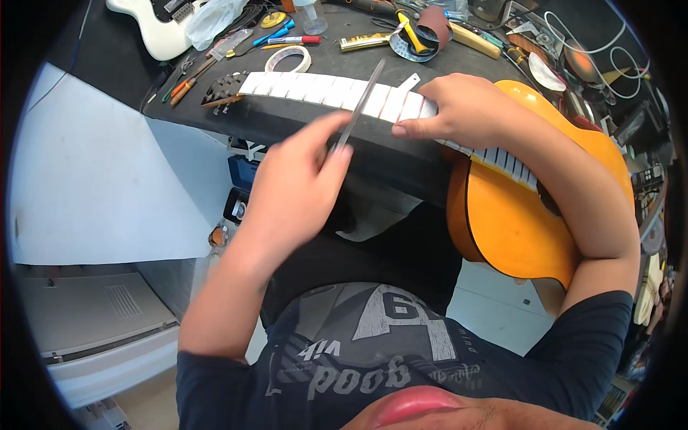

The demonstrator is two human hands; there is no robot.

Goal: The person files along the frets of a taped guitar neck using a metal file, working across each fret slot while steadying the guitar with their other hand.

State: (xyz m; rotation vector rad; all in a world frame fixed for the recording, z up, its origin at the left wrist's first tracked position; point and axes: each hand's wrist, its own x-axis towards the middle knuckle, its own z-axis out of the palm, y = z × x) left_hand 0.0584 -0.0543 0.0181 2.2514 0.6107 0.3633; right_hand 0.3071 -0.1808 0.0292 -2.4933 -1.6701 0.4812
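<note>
A yellow-orange acoustic guitar (516,215) lies with its body against my right side and its neck over the table's front edge. White tape (315,87) covers the fingerboard between the frets, and the dark headstock (223,90) points left. My left hand (297,179) is closed around a slim metal file (367,93), which slants across the taped neck. Around the neck near the body my right hand (466,111) is closed, thumb on the near side; its fingertips are partly hidden. A small pale strip (410,82) sticks up beside those fingers.
Behind the neck, the dark workbench (344,64) carries a tape roll (288,60), a red marker (294,40), a yellow cutter (410,34) and a sandpaper roll (434,27). A white guitar body (154,32) lies far left. Cables (609,54) and tools crowd the right.
</note>
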